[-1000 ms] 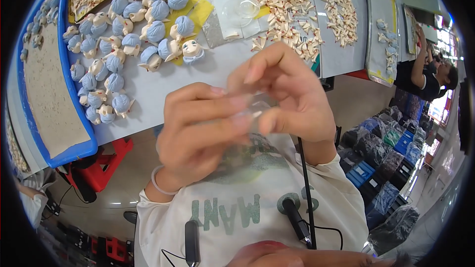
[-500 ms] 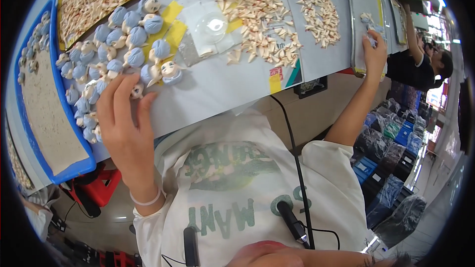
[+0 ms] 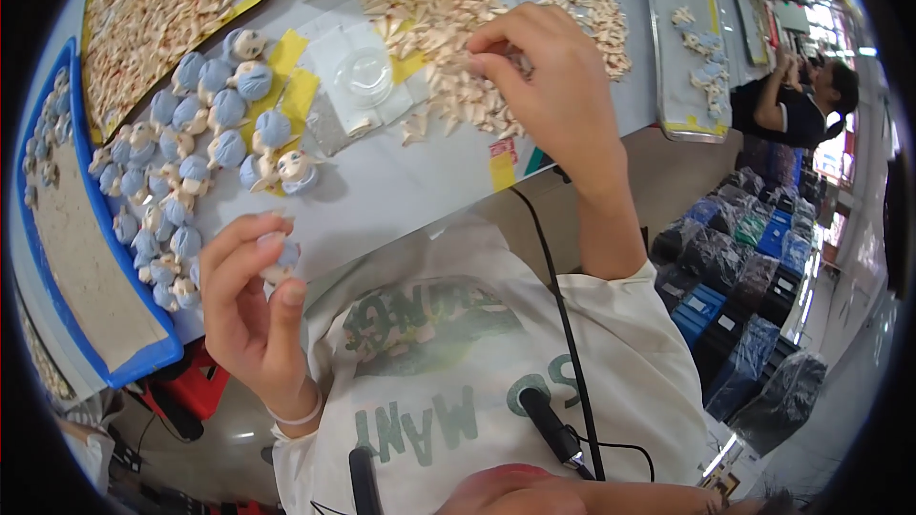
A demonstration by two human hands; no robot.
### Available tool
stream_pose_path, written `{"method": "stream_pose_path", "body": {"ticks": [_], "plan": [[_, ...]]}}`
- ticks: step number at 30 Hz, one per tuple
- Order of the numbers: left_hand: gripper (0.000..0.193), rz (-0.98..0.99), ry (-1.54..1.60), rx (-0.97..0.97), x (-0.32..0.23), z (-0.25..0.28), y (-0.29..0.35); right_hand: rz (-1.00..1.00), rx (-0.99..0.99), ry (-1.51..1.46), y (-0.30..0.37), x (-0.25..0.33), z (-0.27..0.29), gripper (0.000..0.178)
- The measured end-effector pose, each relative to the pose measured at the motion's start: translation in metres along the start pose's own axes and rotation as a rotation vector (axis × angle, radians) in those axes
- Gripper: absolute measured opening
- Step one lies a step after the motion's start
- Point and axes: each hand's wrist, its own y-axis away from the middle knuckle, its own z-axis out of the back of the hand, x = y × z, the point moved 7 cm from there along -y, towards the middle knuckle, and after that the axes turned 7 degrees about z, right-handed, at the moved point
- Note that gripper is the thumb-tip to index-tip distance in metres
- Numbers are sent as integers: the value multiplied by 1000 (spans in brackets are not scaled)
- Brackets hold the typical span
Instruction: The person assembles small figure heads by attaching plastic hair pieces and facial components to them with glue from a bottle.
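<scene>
My left hand (image 3: 250, 310) is raised at the table's front edge. Its fingertips and thumb close round a small doll head (image 3: 283, 257), partly hidden by them. To its left and beyond lies a cluster of doll heads (image 3: 227, 109) with pale faces and light blue caps. One of these, a face-up doll head (image 3: 296, 170), lies apart at the cluster's right. My right hand (image 3: 558, 86) hangs over a pile of small cream pointed pieces (image 3: 434, 14). Its thumb and forefinger are pinched together; anything between them is too small to make out.
A blue tray (image 3: 143, 358) lined with grey stands at the left, with a yellow-edged tray (image 3: 172, 19) of pointed pieces behind. A clear round dish (image 3: 364, 76) sits mid-table. A metal tray (image 3: 694, 124) holds doll heads at the right. Another person (image 3: 787, 105) works beyond.
My right hand has left the metal tray and come left to the pile of pointed pieces. My left hand has lifted a doll head off the table, towards me.
</scene>
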Motion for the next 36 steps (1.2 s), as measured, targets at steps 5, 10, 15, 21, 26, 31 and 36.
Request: {"method": "stream_pose_path", "body": {"ticks": [5, 10, 15, 21, 26, 31, 36], "plan": [[24, 22, 37, -2, 2, 4, 5, 50, 39, 5, -2, 6, -3, 5], [23, 9, 19, 35, 1, 2, 3, 108, 53, 7, -1, 8, -6, 8], [24, 10, 32, 45, 2, 4, 5, 94, 38, -41, -1, 7, -6, 7], [23, 20, 67, 59, 4, 7, 9, 77, 61, -38, -2, 7, -3, 8], [22, 17, 63, 57, 5, 11, 11, 77, 69, -76, -5, 7, -7, 9], [22, 16, 81, 67, 4, 14, 11, 144, 89, -42, -5, 10, -7, 11], [23, 34, 124, 77, 7, 13, 11, 60, -62, -353, 0, 5, 7, 10]]}}
